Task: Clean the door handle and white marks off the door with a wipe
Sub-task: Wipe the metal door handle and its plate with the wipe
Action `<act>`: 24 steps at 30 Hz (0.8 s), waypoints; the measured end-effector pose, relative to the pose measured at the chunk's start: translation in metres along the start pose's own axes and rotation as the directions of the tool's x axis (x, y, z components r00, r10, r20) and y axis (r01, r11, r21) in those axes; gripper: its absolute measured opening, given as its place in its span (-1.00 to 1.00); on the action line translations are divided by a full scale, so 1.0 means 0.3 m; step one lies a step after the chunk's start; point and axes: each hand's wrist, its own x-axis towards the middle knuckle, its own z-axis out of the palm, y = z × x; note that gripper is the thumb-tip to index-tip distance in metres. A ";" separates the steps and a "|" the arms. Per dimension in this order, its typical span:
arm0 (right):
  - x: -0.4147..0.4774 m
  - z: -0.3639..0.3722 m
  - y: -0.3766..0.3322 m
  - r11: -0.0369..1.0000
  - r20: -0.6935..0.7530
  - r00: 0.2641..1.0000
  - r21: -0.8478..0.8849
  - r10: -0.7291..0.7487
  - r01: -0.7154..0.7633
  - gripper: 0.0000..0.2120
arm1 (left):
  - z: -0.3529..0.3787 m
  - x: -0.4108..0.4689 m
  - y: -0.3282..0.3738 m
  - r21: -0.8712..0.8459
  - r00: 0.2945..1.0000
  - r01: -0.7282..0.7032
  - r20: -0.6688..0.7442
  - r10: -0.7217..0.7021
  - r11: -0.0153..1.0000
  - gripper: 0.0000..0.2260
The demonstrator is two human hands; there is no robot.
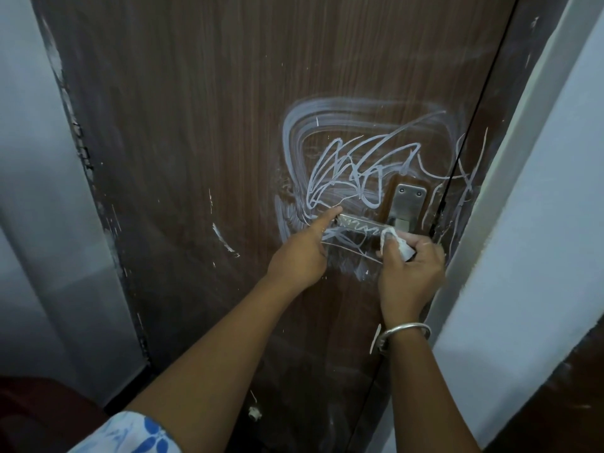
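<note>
Blue-flowered cotton, your sleeve (137, 433), lies nearest, under your left forearm, and a silver bangle (405, 331) rings your right wrist. Ahead of these, your left hand (297, 256) points. Its forefinger is straight and rests on the free end of the door handle (359, 223), with the other fingers folded under and gripping nothing that I can see. I judge it steadies the lever so it does not dip under the rubbing. Your right hand (411, 273) curls round a bunched wipe (397, 245), pinching it so that a twisted corner presses on the handle's other end, just below the metal lock plate (405, 204). That tight wad suits the narrow bar. Chalky squiggles show on the handle between your hands, so this step looks barely begun. Beyond your fingertips the white marks (353, 168) loop and smear across the brown door (196, 125). More of them cross toward the pale frame (523, 191), right of your right hand.
</note>
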 end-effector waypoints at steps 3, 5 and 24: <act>-0.010 0.016 -0.011 0.998 0.033 0.998 -0.048 -0.046 0.047 -0.92 | 0.007 0.001 -0.003 -0.032 1.000 0.002 0.000 -0.001 0.999 -0.24; -0.016 0.020 -0.011 0.995 0.068 0.996 -0.069 -0.064 0.068 -0.90 | 0.011 0.002 -0.005 -0.049 1.000 -0.002 -0.001 0.001 0.999 -0.26; -0.002 0.049 -0.020 0.986 0.099 0.989 -0.119 -0.107 0.118 -0.93 | 0.016 0.014 -0.013 -0.120 0.999 0.032 0.045 -0.027 0.992 -0.22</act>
